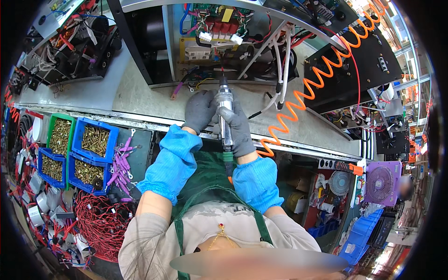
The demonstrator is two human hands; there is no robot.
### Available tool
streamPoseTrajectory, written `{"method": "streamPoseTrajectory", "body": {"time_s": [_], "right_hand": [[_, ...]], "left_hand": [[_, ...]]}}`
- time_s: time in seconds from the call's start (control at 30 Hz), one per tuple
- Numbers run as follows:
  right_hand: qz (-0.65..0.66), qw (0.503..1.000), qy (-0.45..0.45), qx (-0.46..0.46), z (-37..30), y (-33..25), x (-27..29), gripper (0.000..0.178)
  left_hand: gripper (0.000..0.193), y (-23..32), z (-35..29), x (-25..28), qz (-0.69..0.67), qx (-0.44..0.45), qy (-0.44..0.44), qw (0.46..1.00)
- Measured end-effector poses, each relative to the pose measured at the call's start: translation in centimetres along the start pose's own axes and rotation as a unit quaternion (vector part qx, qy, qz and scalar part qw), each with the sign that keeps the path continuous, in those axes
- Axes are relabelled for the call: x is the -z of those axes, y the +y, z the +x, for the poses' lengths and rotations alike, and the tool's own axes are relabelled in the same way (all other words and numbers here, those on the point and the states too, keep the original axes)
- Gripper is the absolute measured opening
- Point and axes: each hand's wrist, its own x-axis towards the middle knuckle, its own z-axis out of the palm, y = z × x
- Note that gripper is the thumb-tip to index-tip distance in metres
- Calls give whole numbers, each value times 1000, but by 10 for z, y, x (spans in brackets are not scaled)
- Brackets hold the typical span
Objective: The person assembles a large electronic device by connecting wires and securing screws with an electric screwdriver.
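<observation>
My right hand [239, 126], in a grey glove, is wrapped round a silver pneumatic screwdriver [226, 112]. Its bit points away from me into the lower front of an open metal equipment chassis [158, 85]. My left hand [199, 112], also gloved, is curled against the left side of the driver near its nose; part of its fingertips is hidden. Inside the chassis sit a green circuit board [210, 15], a white connector block [198, 53] and loose wires. A purple-sleeved cable lug [176, 90] lies at the chassis edge, left of the bit.
An orange coiled air hose [298, 100] crosses on the right. At left stand blue bins [94, 138] and a green bin [52, 122] of brass-coloured screws, purple cable lugs [122, 163] and red wire bundles [100, 224]. Other units [70, 51] flank the workpiece. A purple fan [380, 183] stands right.
</observation>
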Motion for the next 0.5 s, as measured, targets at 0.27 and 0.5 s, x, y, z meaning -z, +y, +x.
{"method": "streamPoseTrajectory", "body": {"time_s": [0.27,0.5], "right_hand": [[-10,1000,-14,15,0,-5,1,53],[-9,999,-38,34,0,-3,5,53]], "left_hand": [[17,0,1,2,5,-1,8,1000],[22,1,1,2,16,-1,-8,1000]]}}
